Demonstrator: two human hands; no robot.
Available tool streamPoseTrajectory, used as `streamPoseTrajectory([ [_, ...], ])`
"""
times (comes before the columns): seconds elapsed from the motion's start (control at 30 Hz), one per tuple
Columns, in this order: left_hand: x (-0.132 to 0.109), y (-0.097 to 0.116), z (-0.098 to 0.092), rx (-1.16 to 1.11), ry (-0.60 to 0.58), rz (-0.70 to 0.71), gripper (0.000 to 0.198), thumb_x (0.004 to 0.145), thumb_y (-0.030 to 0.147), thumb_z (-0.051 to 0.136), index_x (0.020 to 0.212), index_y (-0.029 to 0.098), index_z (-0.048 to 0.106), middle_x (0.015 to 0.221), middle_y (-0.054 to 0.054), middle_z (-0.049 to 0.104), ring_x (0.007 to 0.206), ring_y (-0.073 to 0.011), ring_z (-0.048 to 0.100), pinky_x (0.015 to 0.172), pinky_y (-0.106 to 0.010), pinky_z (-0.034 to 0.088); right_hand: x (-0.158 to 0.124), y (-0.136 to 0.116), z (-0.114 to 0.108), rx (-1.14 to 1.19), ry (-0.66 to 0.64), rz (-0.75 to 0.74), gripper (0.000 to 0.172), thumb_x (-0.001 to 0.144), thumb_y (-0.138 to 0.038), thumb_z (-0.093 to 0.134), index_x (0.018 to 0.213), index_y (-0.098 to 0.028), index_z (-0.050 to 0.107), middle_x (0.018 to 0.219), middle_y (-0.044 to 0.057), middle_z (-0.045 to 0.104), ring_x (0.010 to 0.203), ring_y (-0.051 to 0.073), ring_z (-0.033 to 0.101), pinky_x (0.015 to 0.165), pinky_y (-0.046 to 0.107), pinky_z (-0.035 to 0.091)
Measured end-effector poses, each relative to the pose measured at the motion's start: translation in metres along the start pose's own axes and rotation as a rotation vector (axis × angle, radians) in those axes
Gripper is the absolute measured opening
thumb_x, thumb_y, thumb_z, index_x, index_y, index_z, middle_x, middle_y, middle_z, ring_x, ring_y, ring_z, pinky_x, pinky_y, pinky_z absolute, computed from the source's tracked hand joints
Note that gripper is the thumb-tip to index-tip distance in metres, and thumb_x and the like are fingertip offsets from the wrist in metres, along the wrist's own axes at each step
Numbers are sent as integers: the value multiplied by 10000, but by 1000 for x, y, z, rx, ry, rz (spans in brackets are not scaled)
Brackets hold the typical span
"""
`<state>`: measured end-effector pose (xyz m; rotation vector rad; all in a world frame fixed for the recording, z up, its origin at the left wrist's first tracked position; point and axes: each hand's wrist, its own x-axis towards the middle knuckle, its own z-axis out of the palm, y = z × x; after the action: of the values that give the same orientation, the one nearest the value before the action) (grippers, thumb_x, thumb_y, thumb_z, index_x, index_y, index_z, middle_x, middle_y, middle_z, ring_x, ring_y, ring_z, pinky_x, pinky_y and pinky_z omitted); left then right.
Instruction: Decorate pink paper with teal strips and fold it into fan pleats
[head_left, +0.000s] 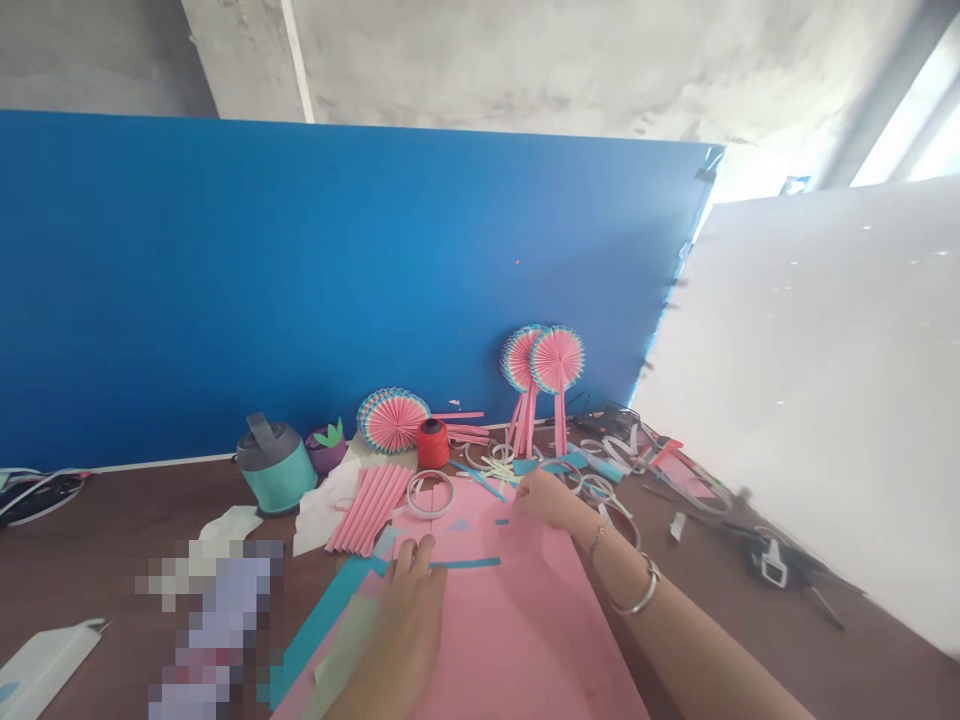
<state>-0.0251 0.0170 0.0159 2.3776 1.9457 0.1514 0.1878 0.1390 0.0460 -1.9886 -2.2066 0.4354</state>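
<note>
- Paper (525, 630), pink and broad, lies flat in front of you on the brown table (712, 560), reaching from the near edge of your view to beneath both your hands.
- Your left hand (409, 610) rests palm down on it, its fingers slightly bent and a little apart, gripping nothing.
- A blue strip (472, 563) lies across the pink surface, its left end at the fingers of your left hand.
- Your right hand (546, 498) is over the far right part of the pink surface, its fingers curled in; whether they pinch anything you cannot tell from this angle.
- A short blue piece (502, 522) lies just left of your right hand.
- You wear a thin bracelet (598, 540) and a silver bangle (643, 588) on your right arm.
- To the left of your left hand you have a green sheet (345, 640) and a blue sheet (326, 605).
- Beyond that hand lie a pleated pink stack (371, 508) and a tape roll (430, 495), with a red spool (433, 445) behind.
- Farther back, near the blue panel (300, 280), you see a round fan (394, 420) and, to its right, two stalked fans (559, 358) standing upright.
- A teal canister (279, 475) stands beside a purple pot (326, 455) at your back left.
</note>
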Motion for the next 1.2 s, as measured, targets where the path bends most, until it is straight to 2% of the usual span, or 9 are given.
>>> streamPoseTrajectory([
  [0.13,-1,1,-8,-30,-29,58,322,811,17,338,850,173,617,1165,-98,543,1067,-248,444,853,-372,359,7,-7,9,5,71,14,204,717,-103,495,558,-171,603,595,27,579,531,112,467,484,225,244],
  [0.3,1,4,-15,-71,-157,106,410,732,-9,389,1054,181,559,1102,-82,538,1007,-235,437,821,-357,345,30,-35,27,7,148,-16,186,789,-246,533,729,-174,694,823,94,679,858,207,582,654,230,364],
  [0.43,1,3,-10,-162,-208,306,478,721,-28,409,1095,227,562,1114,-57,540,1030,-221,436,831,-346,349,46,-54,37,20,161,-2,212,799,-240,536,870,-150,714,978,146,685,1015,268,569,760,281,397],
  [0.63,-4,3,-8,-198,-181,352,344,796,13,410,990,206,619,1040,-56,584,978,-211,473,848,-344,380,48,-56,30,113,86,8,210,707,-88,534,821,-141,702,919,142,703,888,247,633,681,268,412],
  [0.77,-6,6,-20,-177,-216,344,287,795,32,418,901,187,635,1008,-64,592,940,-210,489,861,-360,392,31,-42,10,247,8,-46,190,678,-61,522,760,-126,681,813,91,703,776,182,632,610,218,405],
  [0.9,-7,5,-23,-165,-216,334,277,798,42,416,863,187,643,979,-70,594,927,-215,493,861,-366,397,6,-22,-2,399,-54,-95,248,715,-103,469,867,-145,661,748,19,674,653,115,594,590,194,414],
  [1.0,-9,4,-17,-163,-183,342,403,806,27,387,1065,231,620,998,-63,585,948,-219,488,860,-366,397,-14,-5,1,579,-98,-113,220,716,-140,449,808,-156,648,708,-1,622,604,104,525,570,206,390],
  [1.1,-10,6,-12,-141,-166,352,591,790,-8,365,1281,298,491,1053,-62,555,986,-221,480,862,-361,397,-29,8,10,686,-179,-136,113,715,-212,513,682,-155,605,683,-11,565,619,104,471,563,208,353],
  [1.2,-11,10,-11,-109,-180,334,533,788,-8,355,1206,260,549,1053,-73,548,1000,-235,478,841,-366,411,-38,16,18,732,-229,-136,159,706,-300,589,643,-155,576,631,-25,519,612,104,432,576,215,338],
])
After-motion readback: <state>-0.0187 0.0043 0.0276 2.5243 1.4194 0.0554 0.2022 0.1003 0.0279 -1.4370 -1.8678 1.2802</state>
